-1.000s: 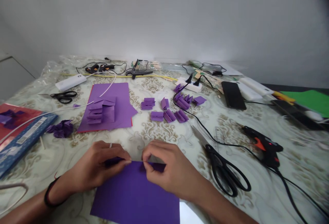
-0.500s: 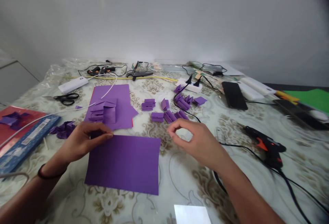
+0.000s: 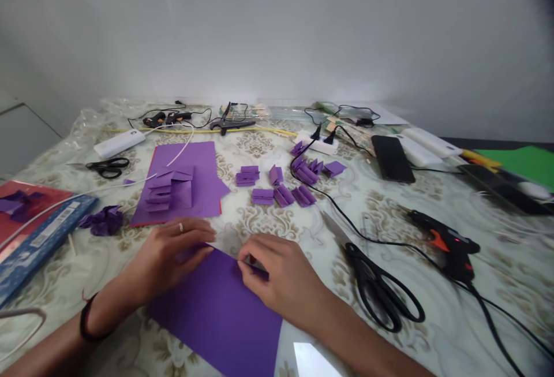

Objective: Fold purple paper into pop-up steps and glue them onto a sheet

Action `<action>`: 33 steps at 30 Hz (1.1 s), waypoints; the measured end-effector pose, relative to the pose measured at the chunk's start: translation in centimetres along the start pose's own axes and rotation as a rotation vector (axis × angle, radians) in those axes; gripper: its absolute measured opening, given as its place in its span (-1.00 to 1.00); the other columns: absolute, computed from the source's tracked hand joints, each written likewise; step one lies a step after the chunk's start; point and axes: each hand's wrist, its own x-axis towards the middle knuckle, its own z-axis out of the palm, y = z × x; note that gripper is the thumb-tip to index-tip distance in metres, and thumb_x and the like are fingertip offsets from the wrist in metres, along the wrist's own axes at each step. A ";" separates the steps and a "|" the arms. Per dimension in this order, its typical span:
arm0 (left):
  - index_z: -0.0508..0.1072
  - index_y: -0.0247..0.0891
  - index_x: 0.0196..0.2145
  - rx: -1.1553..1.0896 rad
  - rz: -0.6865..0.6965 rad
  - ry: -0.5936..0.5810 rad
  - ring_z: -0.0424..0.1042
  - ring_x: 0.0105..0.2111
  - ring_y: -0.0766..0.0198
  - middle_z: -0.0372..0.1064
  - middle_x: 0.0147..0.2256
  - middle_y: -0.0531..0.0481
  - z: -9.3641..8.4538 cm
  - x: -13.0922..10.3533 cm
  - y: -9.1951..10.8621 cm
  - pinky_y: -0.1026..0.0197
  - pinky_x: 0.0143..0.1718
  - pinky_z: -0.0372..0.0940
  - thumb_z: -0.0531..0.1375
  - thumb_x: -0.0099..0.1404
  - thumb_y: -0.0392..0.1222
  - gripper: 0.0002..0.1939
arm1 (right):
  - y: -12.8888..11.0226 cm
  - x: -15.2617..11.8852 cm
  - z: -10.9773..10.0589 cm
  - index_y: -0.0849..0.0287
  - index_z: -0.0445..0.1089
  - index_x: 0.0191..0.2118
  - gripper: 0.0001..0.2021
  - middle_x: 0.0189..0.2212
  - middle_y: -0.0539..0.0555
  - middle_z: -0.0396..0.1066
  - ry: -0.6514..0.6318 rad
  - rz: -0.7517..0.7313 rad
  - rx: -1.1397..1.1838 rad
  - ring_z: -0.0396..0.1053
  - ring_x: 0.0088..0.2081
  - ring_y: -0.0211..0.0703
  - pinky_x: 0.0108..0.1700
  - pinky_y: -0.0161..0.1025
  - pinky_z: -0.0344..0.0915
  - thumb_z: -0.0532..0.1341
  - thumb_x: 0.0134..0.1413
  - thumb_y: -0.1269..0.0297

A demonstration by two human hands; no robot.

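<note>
A plain purple sheet of paper (image 3: 234, 313) lies at a slant in front of me, its near end running out of view. My left hand (image 3: 173, 258), with a ring and a dark wristband, pinches its far left corner. At the far right edge of the sheet, my right hand (image 3: 277, 279) has thumb and fingers closed on the paper. Large black-handled scissors (image 3: 376, 282) rest to the right of my right hand, blades pointing away. Folded purple paper pieces (image 3: 283, 195) sit in a loose group beyond my hands.
More purple sheets (image 3: 203, 157) with folded strips lie far left, near a crumpled purple paper (image 3: 105, 221) and small scissors (image 3: 108, 166). On the right are a glue gun (image 3: 450, 244) with its cable and a phone (image 3: 393, 159). A power strip (image 3: 318, 142) stands behind.
The purple sheet has turned and come nearer to me. My right hand has moved down and left onto its edge; my left hand shifted slightly right. The large scissors now show.
</note>
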 end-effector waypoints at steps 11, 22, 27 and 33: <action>0.45 -0.19 -0.26 0.016 0.137 -0.071 0.47 -0.23 0.19 0.55 -0.30 0.06 2.2 0.1 1.8 0.06 0.03 0.31 0.18 0.48 -0.44 -0.80 | -0.7 0.0 2.2 0.17 0.49 -0.32 -0.89 -0.40 0.03 0.55 -0.040 -0.049 -0.130 0.49 -0.37 -0.12 -0.29 -0.19 0.29 0.28 0.18 0.52; 0.44 -0.16 -0.28 -0.085 0.055 -0.139 0.49 -0.28 0.22 0.54 -0.33 0.08 2.2 -0.3 1.5 0.16 -0.12 0.32 0.17 0.31 -0.49 -0.77 | -0.6 -0.2 2.4 0.16 0.47 -0.34 -0.85 -0.42 0.03 0.52 -0.051 -0.118 -0.078 0.47 -0.38 -0.14 -0.28 -0.20 0.32 0.22 0.22 0.51; 0.46 -0.18 -0.29 -0.103 0.012 -0.173 0.49 -0.26 0.23 0.53 -0.32 0.07 0.5 -0.2 1.2 0.20 -0.13 0.31 0.16 0.35 -0.48 -0.79 | -0.2 0.1 1.2 0.13 0.45 -0.33 -0.85 -0.42 -0.01 0.50 -0.041 -0.133 -0.023 0.43 -0.40 -0.18 -0.29 -0.23 0.30 0.24 0.19 0.53; 0.52 -0.18 -0.22 -0.084 -0.065 -0.214 0.54 -0.21 0.22 0.58 -0.23 0.03 -2.0 -0.1 0.5 0.25 -0.13 0.34 0.17 0.45 -0.40 -0.82 | 0.6 0.5 -1.7 0.12 0.44 -0.30 -0.83 -0.39 -0.03 0.49 -0.049 -0.099 0.059 0.42 -0.38 -0.23 -0.27 -0.28 0.32 0.24 0.20 0.56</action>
